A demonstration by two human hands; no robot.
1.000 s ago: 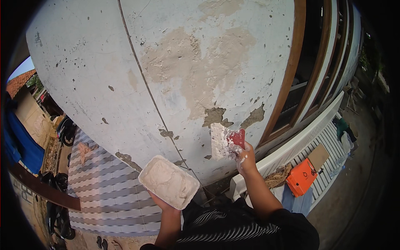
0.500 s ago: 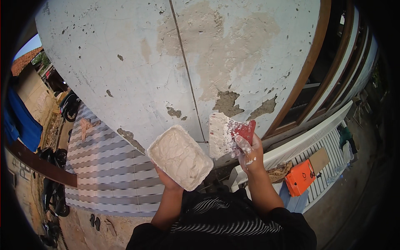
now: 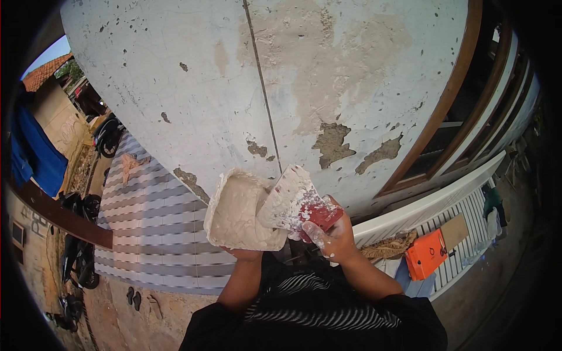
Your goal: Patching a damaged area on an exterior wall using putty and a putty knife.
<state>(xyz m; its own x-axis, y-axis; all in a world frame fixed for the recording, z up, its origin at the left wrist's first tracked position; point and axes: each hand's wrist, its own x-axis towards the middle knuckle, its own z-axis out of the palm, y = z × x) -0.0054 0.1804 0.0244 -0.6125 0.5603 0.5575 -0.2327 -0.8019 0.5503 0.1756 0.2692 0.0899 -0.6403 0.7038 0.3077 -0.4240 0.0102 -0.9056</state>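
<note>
Since the earlier frame, a broad red scraper with a paste-caked blade [image 3: 301,205] has moved from just beside a white rectangular tub [image 3: 211,212] to across its right edge. The right hand [image 3: 336,238] has its fingers closed around the scraper's grip, thumb on top. The left hand [image 3: 243,254] supports the tub's lower edge from beneath; how far its hidden fingers open cannot be told. Smooth beige paste [image 3: 237,205] fills the tub, left of the right fingers.

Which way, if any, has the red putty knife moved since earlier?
Yes: the red putty knife has moved left and lower against the large bare grey wall patch.
</note>
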